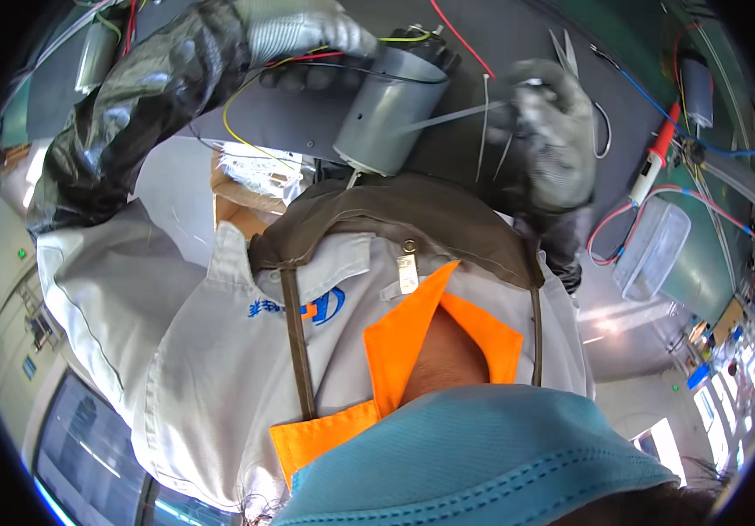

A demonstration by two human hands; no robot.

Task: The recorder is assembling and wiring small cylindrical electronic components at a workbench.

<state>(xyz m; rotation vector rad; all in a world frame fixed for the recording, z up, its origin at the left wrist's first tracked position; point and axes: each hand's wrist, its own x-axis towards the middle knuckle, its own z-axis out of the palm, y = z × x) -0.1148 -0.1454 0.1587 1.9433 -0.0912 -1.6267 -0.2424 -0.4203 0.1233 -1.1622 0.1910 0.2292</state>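
A grey cylindrical motor point(382, 118) rests tilted on the dark work surface, its shaft end toward me and its black end cap point(430, 53) away. My gloved left hand point(311, 31) is curled beside its far end, closed around thin red, black and yellow wires point(314, 58). Right of the motor, my gloved right hand point(554, 123) is closed on a pale cable tie point(454, 115), which stretches toward the motor's side and is slightly blurred. Scissors point(565, 51) show their blades beyond that hand and one handle loop beside it; whether it also grips them is hidden.
Loose cable ties point(482, 127) lie between motor and right hand. At right are a red-and-white test probe point(658, 153) with its lead, a grey plastic tray point(653, 248) and another motor point(698, 92). A further motor point(97, 54) stands far left; an open cardboard box point(235, 213) sits below the edge.
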